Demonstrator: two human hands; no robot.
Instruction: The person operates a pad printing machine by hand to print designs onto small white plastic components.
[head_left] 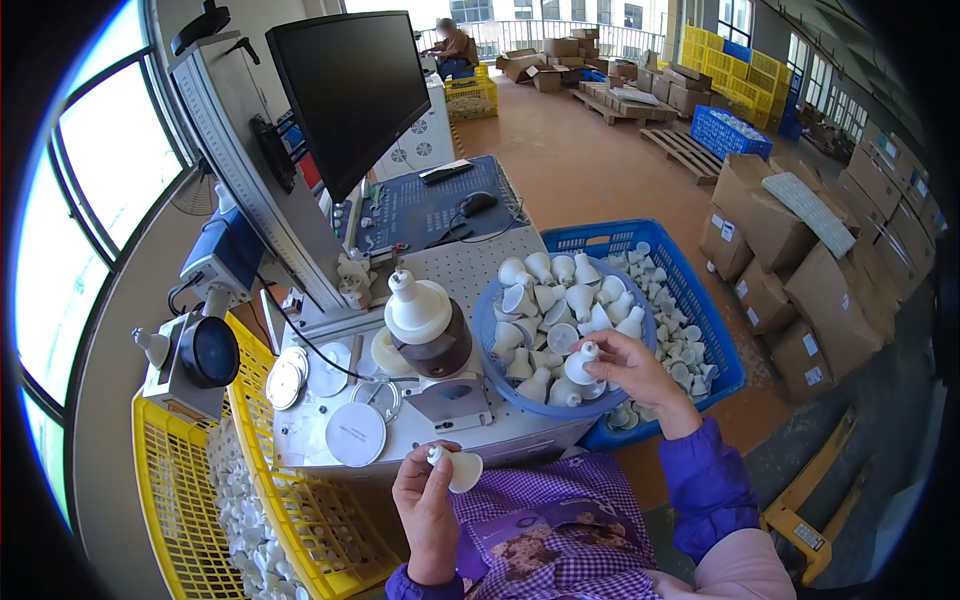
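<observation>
My left hand (425, 505), low in front of the apron, pinches a white bulb housing (464, 472) by its narrow neck, the wide mouth turned to the right. Over the round blue basin (487, 345), my right hand (637, 370) has its fingers around another white bulb housing (578, 368). Many more such housings fill the basin beneath it. Between the hands, a larger white housing (418, 312) stands neck up on a dark cylindrical fixture (440, 355). A round dark lens (210, 352) of a machine faces that fixture from the left.
A blue crate (728, 345) of small white parts stands beside the bench, right of the basin. White discs (355, 434) lie at the bench's front left. Yellow crates (165, 480) sit lower left. Behind are a monitor (350, 95), a mouse (478, 204), cartons (760, 215) and a seated person (456, 48).
</observation>
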